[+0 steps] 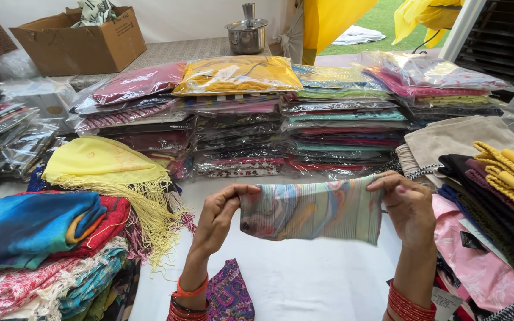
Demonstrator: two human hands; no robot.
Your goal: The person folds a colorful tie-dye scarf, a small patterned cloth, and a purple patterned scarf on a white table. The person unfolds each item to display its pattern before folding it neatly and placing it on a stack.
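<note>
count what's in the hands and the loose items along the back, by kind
Folded multicoloured cloth held between left hand and right hand: 1
Cardboard box: 1
Steel pot: 1
Yellow fringed scarf: 1
Total: 4

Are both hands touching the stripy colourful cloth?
Touching. The head view shows the left hand pinching one end of the folded striped cloth and the right hand pinching the other.
</note>
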